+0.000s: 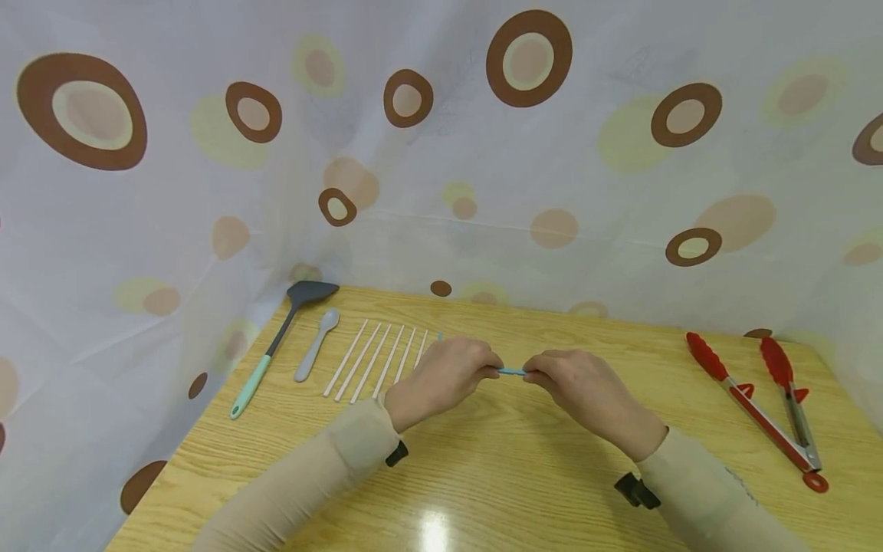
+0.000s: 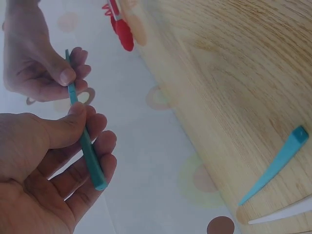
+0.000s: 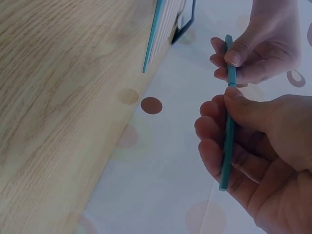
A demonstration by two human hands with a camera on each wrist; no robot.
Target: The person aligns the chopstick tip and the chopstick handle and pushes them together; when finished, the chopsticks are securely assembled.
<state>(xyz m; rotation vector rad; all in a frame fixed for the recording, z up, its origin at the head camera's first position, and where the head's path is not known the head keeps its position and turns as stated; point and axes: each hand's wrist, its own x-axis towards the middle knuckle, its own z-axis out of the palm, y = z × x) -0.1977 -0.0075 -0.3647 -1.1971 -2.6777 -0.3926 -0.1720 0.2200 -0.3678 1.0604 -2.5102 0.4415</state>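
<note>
Both hands hold one blue-green chopstick level above the table. My left hand pinches its thicker part between thumb and fingers, as the left wrist view shows. Toward the thinner end, my right hand grips it the same way, with a short stretch of stick bare between the hands. A second blue-green chopstick lies on the table beside a row of several white chopsticks. In the head view my left hand and forearm cover part of that row.
At the left lie a grey spoon and a dark spatula with a mint handle. Red-tipped tongs rest spread on the right side. A dotted curtain stands behind the wooden table.
</note>
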